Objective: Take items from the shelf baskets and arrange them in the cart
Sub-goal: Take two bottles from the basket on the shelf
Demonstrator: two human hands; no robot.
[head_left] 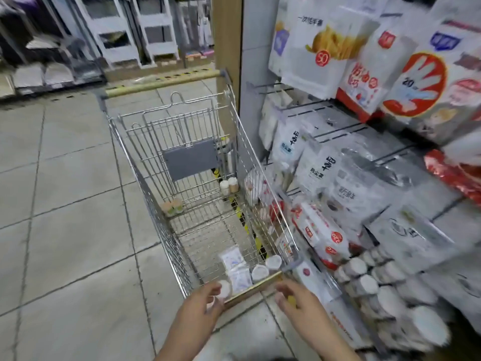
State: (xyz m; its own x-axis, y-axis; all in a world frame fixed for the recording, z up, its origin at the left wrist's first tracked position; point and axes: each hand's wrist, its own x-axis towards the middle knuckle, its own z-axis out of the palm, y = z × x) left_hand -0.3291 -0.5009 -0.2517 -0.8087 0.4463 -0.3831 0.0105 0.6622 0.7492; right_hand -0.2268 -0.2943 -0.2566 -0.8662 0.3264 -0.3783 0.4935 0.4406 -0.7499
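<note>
A silver wire shopping cart (145,162) stands beside a shelf of hanging packets. The left hand (201,299) pinches a small round white-lidded jar (224,288) at the cart's near rim. The right hand (292,293) hovers by the same rim, fingers loosely curled – it seems to hold something small and yellow, though blur hides it. Inside lie two white sachets (234,267) and two more white-lidded jars (265,268). More such jars (364,285) fill the lowest shelf basket.

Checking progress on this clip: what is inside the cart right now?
The cart holds two sachets, two white-lidded jars near the front, small bottles at the back. The left hand covers its near corner.
</note>
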